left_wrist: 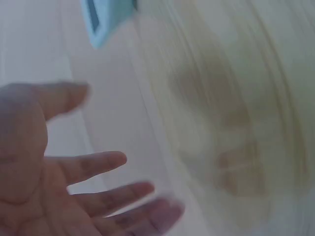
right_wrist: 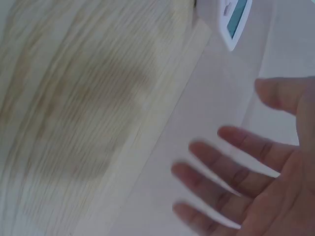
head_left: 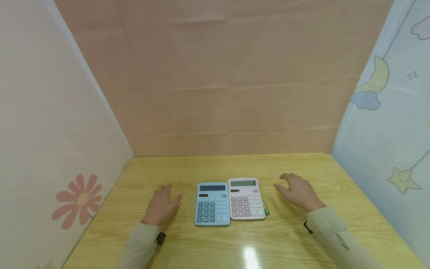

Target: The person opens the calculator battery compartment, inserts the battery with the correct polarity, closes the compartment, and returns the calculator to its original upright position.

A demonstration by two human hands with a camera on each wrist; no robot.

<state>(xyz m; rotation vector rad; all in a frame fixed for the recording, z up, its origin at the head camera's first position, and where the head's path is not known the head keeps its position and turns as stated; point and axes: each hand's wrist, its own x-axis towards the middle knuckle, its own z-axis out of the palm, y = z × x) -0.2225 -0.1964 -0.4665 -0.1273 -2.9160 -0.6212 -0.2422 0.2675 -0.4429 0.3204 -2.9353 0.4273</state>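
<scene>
Side by side on the wooden table lie a blue calculator (head_left: 213, 204) and a pale pink calculator (head_left: 246, 198), faces up with their displays at the far end. My left hand (head_left: 162, 205) is held to the left of the blue one, fingers spread and nothing in it. To the right of the pink one is my right hand (head_left: 297, 191), also holding nothing, its thumb pointing toward the calculators. A small green item (head_left: 266, 208) pokes out from beside the pink calculator's right edge, mostly hidden. Each wrist view shows spread fingers and a calculator corner at the top.
The wooden table (head_left: 285, 239) ends at a tan cloth backdrop (head_left: 228, 93). Pale patterned cloth walls stand at the left (head_left: 50, 112) and right (head_left: 396, 130). A thin pale strip (head_left: 202, 234) lies in front of the blue calculator.
</scene>
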